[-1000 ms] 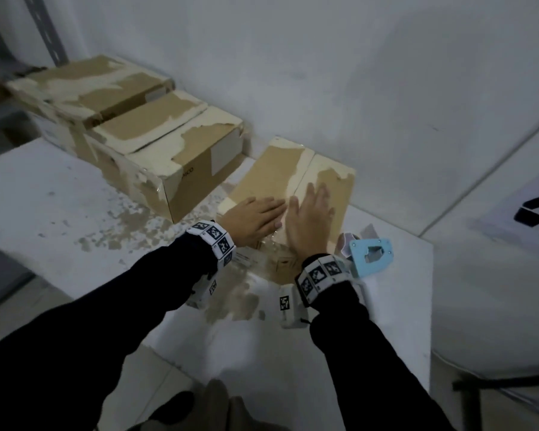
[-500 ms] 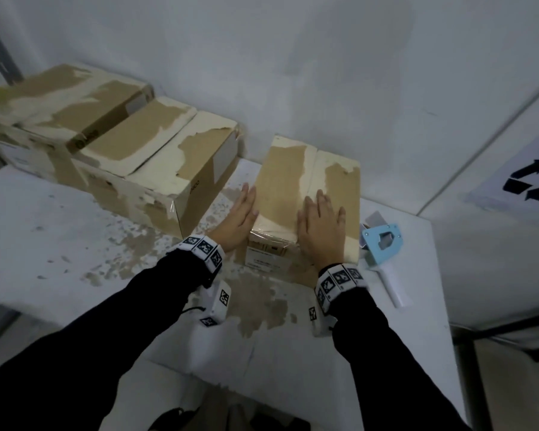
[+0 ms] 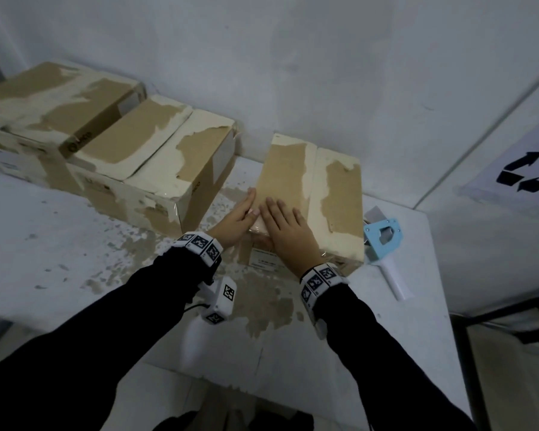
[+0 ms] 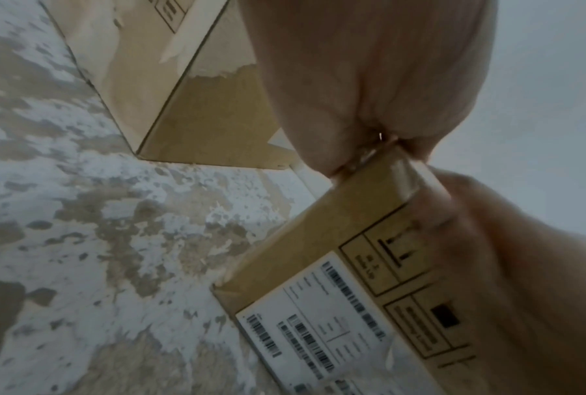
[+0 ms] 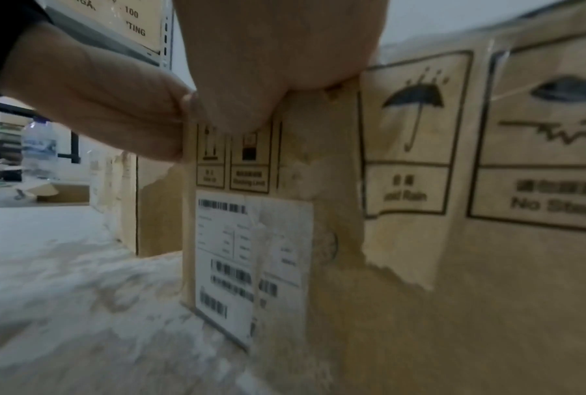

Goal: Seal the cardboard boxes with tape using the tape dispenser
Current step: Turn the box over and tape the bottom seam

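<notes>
Cardboard box [image 3: 311,194] sits at the back of the table [image 3: 59,244], its far end near the wall [image 3: 324,73] and its 2 top flaps closed along a centre seam. Just right of it lies the blue tape dispenser [image 3: 383,241], close to the table's right edge. To the left, a row of 3 boxes [image 3: 112,144] leaves a narrow strip of bare table — the left hand [image 3: 235,217] lies there, fingers straight, flat against the box's left side. The right hand [image 3: 288,231] rests palm-down on the left flap at the near edge, grip spread flat, clamped on nothing.
</notes>
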